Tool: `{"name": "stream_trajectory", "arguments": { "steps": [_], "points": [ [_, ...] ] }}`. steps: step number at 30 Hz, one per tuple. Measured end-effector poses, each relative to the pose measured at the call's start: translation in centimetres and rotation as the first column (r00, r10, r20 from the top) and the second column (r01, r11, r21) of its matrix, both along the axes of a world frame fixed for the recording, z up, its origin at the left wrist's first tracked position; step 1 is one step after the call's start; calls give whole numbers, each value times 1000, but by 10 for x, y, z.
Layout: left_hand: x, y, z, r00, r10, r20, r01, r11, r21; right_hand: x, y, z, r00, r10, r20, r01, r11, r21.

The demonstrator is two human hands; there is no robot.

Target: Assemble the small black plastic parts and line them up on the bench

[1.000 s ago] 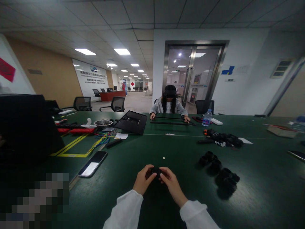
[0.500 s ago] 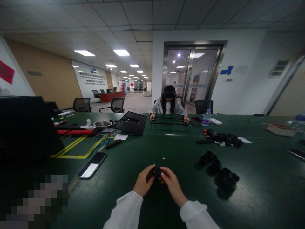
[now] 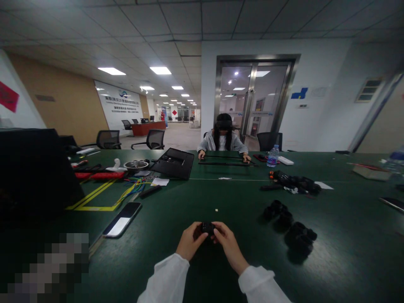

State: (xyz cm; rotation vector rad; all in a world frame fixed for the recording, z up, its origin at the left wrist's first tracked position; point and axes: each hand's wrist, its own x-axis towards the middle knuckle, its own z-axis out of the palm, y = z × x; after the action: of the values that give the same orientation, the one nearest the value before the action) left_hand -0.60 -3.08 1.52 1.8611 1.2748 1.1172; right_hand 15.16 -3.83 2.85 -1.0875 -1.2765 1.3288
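Note:
Between my two hands is a small black part [image 3: 207, 228], roughly cube-shaped with small light dots on its face; I cannot make out its exact kind. My left hand [image 3: 191, 240] grips its left side, thumb on the near face and fingers behind. Gripping the right side, my right hand [image 3: 229, 242] has its thumb and fingertips pressed against it. The part is held above the green table [image 3: 176, 202]. To the right lie several black rounded parts [image 3: 299, 237], in two groups. A tiny pale square [image 3: 216, 210] rests beyond my hands.
Across the table a person [image 3: 223, 136] holds a black frame [image 3: 227, 163]. A phone [image 3: 122, 219], coloured wires [image 3: 134, 189] and a black panel [image 3: 173, 163] lie left. At right are a water bottle [image 3: 273, 155], a dark pile of parts [image 3: 293, 183] and a box [image 3: 371, 171].
The black part has turned slightly, so its dotted face shows more. My left fingers have shifted a little lower around it, and the left thumb reaches further across. Everything else looks unmoved.

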Motion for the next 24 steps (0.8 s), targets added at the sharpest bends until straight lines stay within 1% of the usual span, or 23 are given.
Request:
{"name": "stream_trajectory", "arguments": {
  "steps": [3, 8, 13, 18, 24],
  "points": [
    [1, -1, 2, 998, 33, -46, -34, 999, -23, 1, -1, 2, 999, 34, 5, -34, 999, 4],
    [0, 1, -2, 990, 99, -102, -104, 993, -51, 2, -6, 10, 997, 67, 34, -66, 997, -25],
    [-1, 3, -3, 979, 140, -148, -142, 990, -6, 3, -8, 12, 996, 87, 35, -87, 996, -6],
    [-4, 2, -2, 982, 110, -154, -112, 994, -1, 3, -8, 9, 996, 80, 41, -80, 997, -2],
    [-6, 0, -3, 995, 0, -101, 7, 998, 64, 2, -5, 7, 998, 55, 3, -55, 998, -6]
  ]
}}
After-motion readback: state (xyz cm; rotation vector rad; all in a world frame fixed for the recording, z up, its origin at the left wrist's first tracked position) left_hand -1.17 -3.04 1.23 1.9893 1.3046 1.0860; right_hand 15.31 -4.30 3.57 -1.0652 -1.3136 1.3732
